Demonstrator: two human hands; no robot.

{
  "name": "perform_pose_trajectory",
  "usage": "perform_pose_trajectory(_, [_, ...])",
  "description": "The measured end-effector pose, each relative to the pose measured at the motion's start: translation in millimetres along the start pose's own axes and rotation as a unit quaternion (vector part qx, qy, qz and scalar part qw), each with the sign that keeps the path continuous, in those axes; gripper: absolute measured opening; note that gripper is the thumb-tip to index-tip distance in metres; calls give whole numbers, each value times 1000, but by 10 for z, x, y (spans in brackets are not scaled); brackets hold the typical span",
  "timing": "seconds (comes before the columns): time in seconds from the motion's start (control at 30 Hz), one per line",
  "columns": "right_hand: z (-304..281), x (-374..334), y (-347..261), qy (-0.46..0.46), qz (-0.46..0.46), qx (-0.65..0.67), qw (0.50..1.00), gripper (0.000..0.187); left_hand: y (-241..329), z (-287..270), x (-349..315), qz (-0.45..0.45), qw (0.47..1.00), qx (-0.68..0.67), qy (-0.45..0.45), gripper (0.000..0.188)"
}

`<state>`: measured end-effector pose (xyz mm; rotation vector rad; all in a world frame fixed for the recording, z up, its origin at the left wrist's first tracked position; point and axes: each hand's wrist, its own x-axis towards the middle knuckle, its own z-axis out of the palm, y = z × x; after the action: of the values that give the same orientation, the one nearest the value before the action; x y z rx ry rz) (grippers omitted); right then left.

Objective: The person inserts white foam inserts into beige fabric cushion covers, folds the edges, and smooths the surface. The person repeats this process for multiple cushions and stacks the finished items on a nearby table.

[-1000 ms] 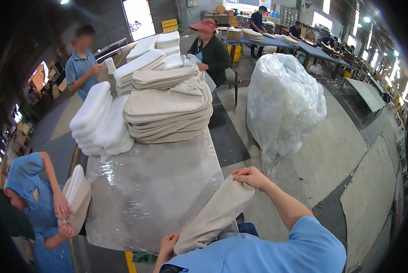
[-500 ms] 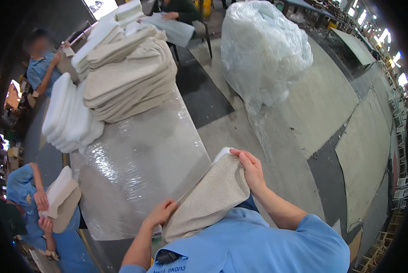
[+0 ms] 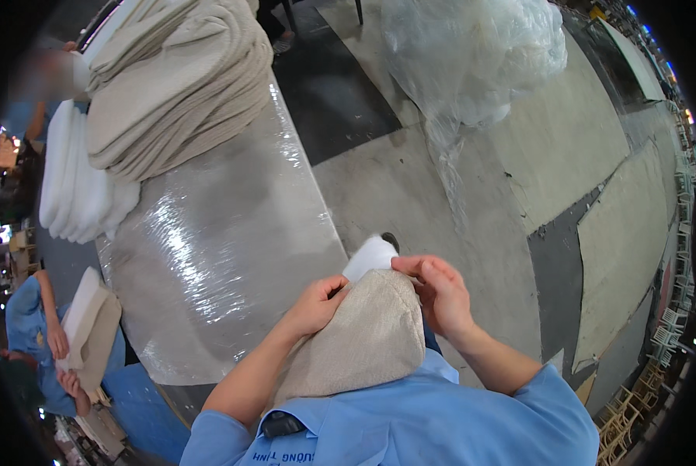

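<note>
A beige fabric cushion cover [image 3: 356, 338] rests against my front, with white padding [image 3: 371, 259] sticking out of its far end. My left hand [image 3: 319, 304] is closed on the cover's left edge, thumb near the padding. At the other side of the opening, my right hand [image 3: 440, 289] pinches the cover's rim where it meets the padding; some of its fingers are hidden behind the fabric. How far the padding reaches inside the cover cannot be seen.
A plastic-wrapped table [image 3: 231, 279] stands at my left, bearing stacked beige covers [image 3: 177, 85] and white pads [image 3: 80, 179]. A co-worker [image 3: 33, 326] handles a similar cushion at far left. A clear plastic bag of white filling [image 3: 472, 62] stands ahead; cardboard sheets [image 3: 628, 248] lie at right.
My left hand has moved up and right from the cover's lower corner to near its opening. More white padding shows. The view has tilted downward.
</note>
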<state>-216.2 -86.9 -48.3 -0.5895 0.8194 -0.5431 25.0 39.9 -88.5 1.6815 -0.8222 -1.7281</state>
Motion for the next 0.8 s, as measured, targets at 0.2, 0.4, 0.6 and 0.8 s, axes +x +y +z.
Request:
perform_pose_trajectory(0.2, [-302,680,-176,14,89,-128,988,18,203,114,173,78,983,97,137,19])
perform_pose_trajectory(0.4, [-151,888,-297,-122,140,-299,936,30,154,118,305,66,965,87,237,17])
perform_pose_trajectory(0.6, [-127,1038,-391,-245,202,-343,884,41,124,159,158,155,937,100,297,13])
perform_pose_trajectory(0.8, [178,1453,-624,-370,339,-430,751,38,118,229,16,247,895,143,343,10])
